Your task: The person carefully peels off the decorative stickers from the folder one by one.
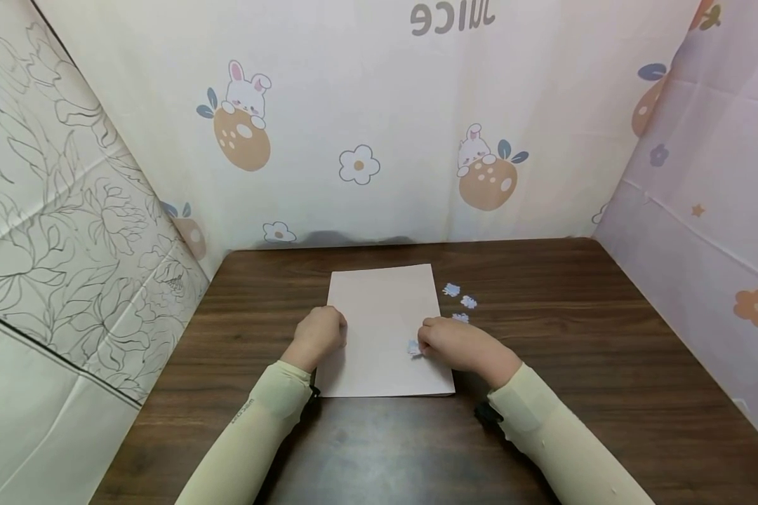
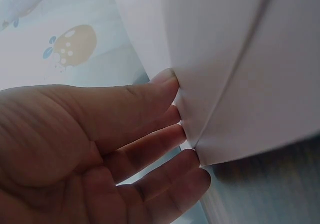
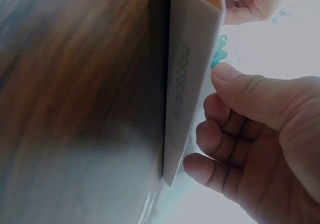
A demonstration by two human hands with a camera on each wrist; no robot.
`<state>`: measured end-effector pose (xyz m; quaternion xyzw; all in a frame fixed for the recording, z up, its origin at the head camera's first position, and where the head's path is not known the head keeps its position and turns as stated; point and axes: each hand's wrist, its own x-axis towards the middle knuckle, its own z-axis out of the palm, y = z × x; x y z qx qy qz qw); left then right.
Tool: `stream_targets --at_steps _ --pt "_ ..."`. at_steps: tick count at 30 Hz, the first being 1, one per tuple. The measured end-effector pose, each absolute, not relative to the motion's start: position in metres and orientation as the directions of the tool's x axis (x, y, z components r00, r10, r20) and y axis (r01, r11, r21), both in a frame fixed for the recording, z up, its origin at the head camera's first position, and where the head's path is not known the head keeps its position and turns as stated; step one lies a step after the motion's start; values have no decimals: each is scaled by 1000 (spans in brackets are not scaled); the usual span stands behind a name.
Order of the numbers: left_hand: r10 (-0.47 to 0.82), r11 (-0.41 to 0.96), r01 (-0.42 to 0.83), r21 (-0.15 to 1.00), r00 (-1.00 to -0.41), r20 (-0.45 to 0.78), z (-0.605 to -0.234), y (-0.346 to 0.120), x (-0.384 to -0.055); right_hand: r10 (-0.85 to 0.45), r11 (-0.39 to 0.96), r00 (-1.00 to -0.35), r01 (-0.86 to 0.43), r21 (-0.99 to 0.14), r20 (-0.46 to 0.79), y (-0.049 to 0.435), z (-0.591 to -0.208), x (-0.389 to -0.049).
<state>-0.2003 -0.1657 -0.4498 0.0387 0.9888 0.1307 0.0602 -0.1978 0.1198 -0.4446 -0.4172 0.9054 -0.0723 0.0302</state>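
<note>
A flat white paper packet [image 1: 379, 301] lies on the dark wooden table. My left hand [image 1: 318, 338] holds its left edge; in the left wrist view the thumb and bent fingers meet a creased side panel. Over the packet's right part, my right hand [image 1: 457, 344] pinches a small blue wavy-edged cutout [image 1: 413, 348] between thumb and forefinger. The right wrist view shows this cutout [image 3: 219, 52] at the thumb tip, beyond the packet's printed side [image 3: 187, 93]. The other right fingers curl loosely below the thumb. Orange shows inside the packet's end.
Three similar blue cutouts lie right of the packet: an upper one [image 1: 451, 289], a middle one [image 1: 469, 301] and a lower one [image 1: 460, 318] near the right hand. Patterned cloth [image 1: 404, 84] hangs behind the table [image 1: 606, 351] and on both sides.
</note>
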Motion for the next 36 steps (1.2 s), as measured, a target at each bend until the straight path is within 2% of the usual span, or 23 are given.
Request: stream_targets --at_steps 36 --pt "87 963 53 263 -989 -118 -450 -165 -201 -730 676 -684 -721 -149 -3 134 -446 -195"
